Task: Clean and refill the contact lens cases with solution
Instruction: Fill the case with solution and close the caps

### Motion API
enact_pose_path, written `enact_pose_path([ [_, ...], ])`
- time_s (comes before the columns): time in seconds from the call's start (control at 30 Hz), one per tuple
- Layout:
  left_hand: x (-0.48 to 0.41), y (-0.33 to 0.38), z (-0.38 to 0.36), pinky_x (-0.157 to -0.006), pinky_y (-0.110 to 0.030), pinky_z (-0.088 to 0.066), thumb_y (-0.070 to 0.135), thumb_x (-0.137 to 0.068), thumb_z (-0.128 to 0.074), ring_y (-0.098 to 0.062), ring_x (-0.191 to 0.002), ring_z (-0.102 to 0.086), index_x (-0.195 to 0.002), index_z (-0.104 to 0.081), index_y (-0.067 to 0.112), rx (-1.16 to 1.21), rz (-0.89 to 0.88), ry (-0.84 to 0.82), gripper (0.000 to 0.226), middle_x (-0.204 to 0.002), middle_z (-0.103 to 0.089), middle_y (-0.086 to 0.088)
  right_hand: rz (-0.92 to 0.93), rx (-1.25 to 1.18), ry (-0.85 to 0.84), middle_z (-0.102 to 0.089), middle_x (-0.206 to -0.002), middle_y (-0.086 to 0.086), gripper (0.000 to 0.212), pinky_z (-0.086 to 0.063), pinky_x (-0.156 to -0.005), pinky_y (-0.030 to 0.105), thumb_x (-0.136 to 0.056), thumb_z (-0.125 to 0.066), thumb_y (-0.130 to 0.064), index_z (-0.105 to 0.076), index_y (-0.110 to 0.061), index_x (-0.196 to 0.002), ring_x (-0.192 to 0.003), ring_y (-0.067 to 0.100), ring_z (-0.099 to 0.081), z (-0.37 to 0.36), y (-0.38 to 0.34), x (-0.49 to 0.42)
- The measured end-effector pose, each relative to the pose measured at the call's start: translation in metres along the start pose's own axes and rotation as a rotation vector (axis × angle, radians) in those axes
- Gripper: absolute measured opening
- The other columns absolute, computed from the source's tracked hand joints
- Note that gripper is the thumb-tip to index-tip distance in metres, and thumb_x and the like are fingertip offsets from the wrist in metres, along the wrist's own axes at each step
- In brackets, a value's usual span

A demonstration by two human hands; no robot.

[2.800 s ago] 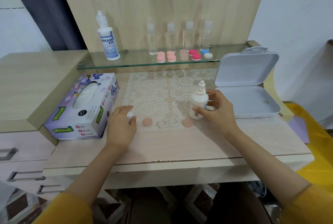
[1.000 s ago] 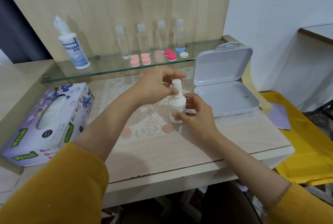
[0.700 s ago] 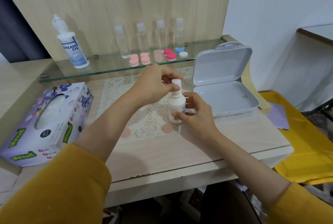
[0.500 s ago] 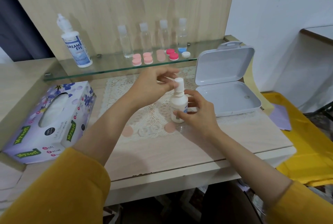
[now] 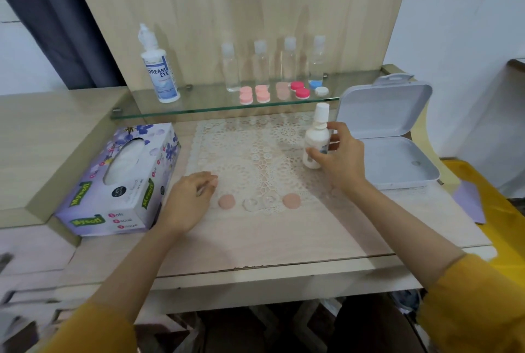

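Bottle (image 5: 314,136), white and capped, stands gripped by right hand (image 5: 343,163); left hand (image 5: 187,199) rests loose-fingered near uncapped lens case (image 5: 251,204).

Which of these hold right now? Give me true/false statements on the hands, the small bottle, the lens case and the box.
1. The right hand grips the small white bottle. True.
2. The bottle's cap is off. False: its white cap is on.
3. The left hand touches the bottle. False: it is down by the tissue box, well apart from the bottle.
4. The clear lens case lies between two pink caps. True.
5. The grey box is closed. False: its lid stands open.
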State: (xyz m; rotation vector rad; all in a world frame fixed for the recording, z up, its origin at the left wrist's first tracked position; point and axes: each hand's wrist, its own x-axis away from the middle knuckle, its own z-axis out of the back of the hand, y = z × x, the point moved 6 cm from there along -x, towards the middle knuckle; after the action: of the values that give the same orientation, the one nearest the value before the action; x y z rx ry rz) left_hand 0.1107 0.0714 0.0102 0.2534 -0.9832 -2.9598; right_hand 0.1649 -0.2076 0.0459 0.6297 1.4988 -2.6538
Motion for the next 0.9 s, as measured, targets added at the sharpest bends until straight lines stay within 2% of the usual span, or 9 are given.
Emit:
enact_pose_path([
  [0.13,0.003,-0.006,-0.003,-0.098,-0.011,-0.024,0.017,-0.094,-0.050,-0.019,-0.126,-0.042,-0.117,-0.062,0.006,-0.001,-0.012,0.004,0.029,-0.133,-0.052,-0.007,-0.010,0.029,-0.004,-0.063,-0.105,0.008,0.055,-0.044,-0.075,0.028,-0.074,-0.076,-0.020,-0.050,-0.011,-0.121,-0.080,0.015,-0.054,-0.006,0.002,-0.002],
  [0.3,0.003,-0.006,-0.003,-0.108,-0.027,-0.028,0.014,-0.092,-0.053,-0.021,-0.125,-0.042,-0.114,-0.064,0.008,0.009,-0.022,0.026,0.026,-0.132,-0.054,-0.006,-0.016,0.047,-0.005,-0.064,-0.106,0.008,0.057,-0.044,-0.077,0.029,-0.074,-0.076,-0.020,-0.049,-0.011,-0.123,-0.082,0.016,-0.054,-0.006,0.001,0.000],
  [0.4,0.006,-0.003,0.000,-0.101,-0.024,-0.033,0.012,-0.090,-0.056,-0.021,-0.116,-0.049,-0.108,-0.067,0.007,0.057,-0.042,0.071,0.021,-0.122,-0.060,-0.007,-0.021,0.041,-0.005,-0.063,-0.110,0.008,0.060,-0.045,-0.080,0.029,-0.073,-0.077,-0.021,-0.048,-0.011,-0.124,-0.088,0.017,-0.056,-0.003,-0.001,0.003],
  [0.53,0.015,-0.001,0.004,-0.095,-0.024,-0.039,0.007,-0.087,-0.059,-0.018,-0.104,-0.055,-0.100,-0.070,0.009,0.117,-0.087,0.110,0.017,-0.105,-0.065,-0.001,-0.018,0.090,0.028,-0.059,-0.118,0.006,0.066,-0.047,-0.086,0.039,-0.070,-0.079,-0.025,-0.047,-0.012,-0.126,-0.102,0.023,-0.057,0.007,-0.005,0.010],
  [0.63,0.021,0.004,0.003,-0.095,-0.020,-0.036,0.004,-0.084,-0.063,-0.011,-0.104,-0.053,-0.105,-0.068,0.015,0.113,-0.141,0.067,0.024,-0.107,-0.063,0.004,0.063,0.120,0.087,-0.061,-0.101,0.002,0.056,-0.048,-0.078,0.036,-0.071,-0.078,-0.026,-0.053,-0.012,-0.119,-0.088,0.019,-0.057,0.015,-0.017,0.027],
  [0.7,0.024,0.009,0.001,-0.096,-0.016,-0.034,0.004,-0.081,-0.066,-0.008,-0.107,-0.050,-0.107,-0.064,0.024,0.123,-0.199,0.011,0.033,-0.109,-0.060,0.010,0.156,0.105,0.009,-0.060,-0.087,-0.003,0.046,-0.047,-0.071,0.032,-0.073,-0.077,-0.025,-0.059,-0.013,-0.113,-0.077,0.016,-0.055,0.009,-0.028,0.041],
  [0.77,0.027,0.012,-0.002,-0.095,-0.010,-0.032,0.005,-0.080,-0.068,-0.006,-0.109,-0.048,-0.110,-0.060,0.031,0.132,-0.213,-0.043,0.041,-0.108,-0.057,0.016,0.231,0.108,-0.174,-0.060,-0.084,-0.006,0.037,-0.046,-0.071,0.029,-0.074,-0.076,-0.025,-0.064,-0.014,-0.107,-0.076,0.013,-0.053,-0.006,-0.034,0.054],
  [0.83,0.029,0.014,-0.003,-0.093,-0.008,-0.031,0.007,-0.081,-0.067,-0.005,-0.109,-0.045,-0.117,-0.059,0.028,0.098,-0.204,-0.069,0.042,-0.107,-0.053,0.019,0.267,0.163,-0.327,-0.060,-0.088,-0.008,0.036,-0.038,-0.074,0.021,-0.074,-0.075,-0.027,-0.065,-0.017,-0.107,-0.081,0.010,-0.049,-0.023,-0.035,0.064],
  [0.9,0.029,0.017,-0.005,-0.092,-0.011,-0.030,0.008,-0.084,-0.064,-0.007,-0.108,-0.043,-0.121,-0.058,0.022,0.026,-0.224,-0.069,0.040,-0.108,-0.052,0.018,0.286,0.228,-0.413,-0.061,-0.098,-0.005,0.039,-0.029,-0.076,0.016,-0.074,-0.074,-0.029,-0.066,-0.016,-0.110,-0.091,0.012,-0.047,-0.036,-0.033,0.069],
])
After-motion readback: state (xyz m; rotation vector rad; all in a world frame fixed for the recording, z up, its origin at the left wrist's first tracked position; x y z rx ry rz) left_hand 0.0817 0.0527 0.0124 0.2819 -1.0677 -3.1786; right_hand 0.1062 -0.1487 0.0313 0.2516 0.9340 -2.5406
